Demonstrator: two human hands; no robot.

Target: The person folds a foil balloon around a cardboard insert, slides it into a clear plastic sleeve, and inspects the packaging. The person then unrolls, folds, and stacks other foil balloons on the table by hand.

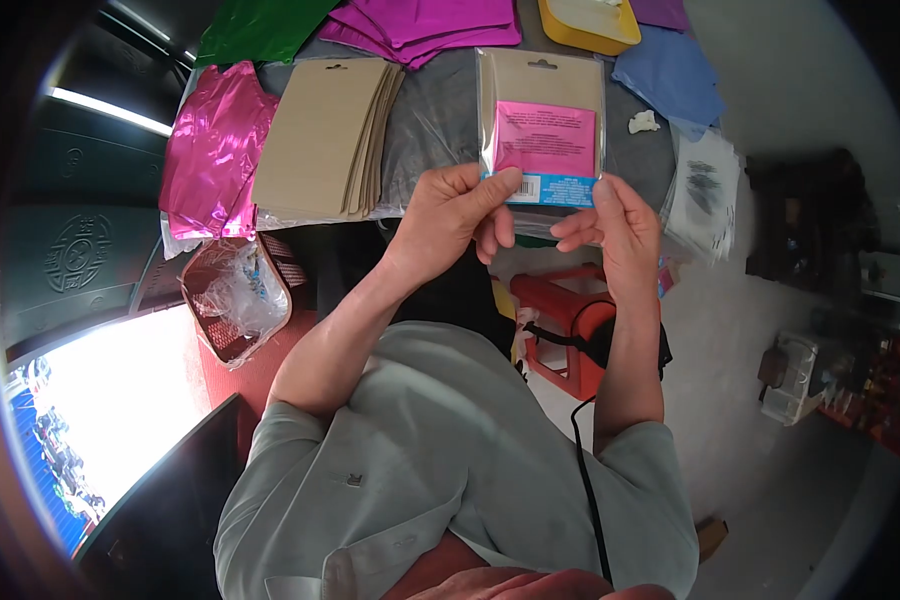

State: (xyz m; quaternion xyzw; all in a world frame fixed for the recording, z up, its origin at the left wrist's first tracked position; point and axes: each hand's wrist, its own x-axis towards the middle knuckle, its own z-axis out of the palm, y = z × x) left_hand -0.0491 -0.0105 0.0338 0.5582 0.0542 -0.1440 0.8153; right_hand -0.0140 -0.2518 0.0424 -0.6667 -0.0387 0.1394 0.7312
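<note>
I steady the packet [547, 140], left grip [447, 216] pinching, right grip [625, 232] half-open at its edge. Level pressure seems called for next.

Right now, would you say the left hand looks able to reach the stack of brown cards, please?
Probably yes: the stack of brown cards lies close to the left hand, with nothing visible between them, though its grip on the clear packet would likely have to loosen first.
</note>
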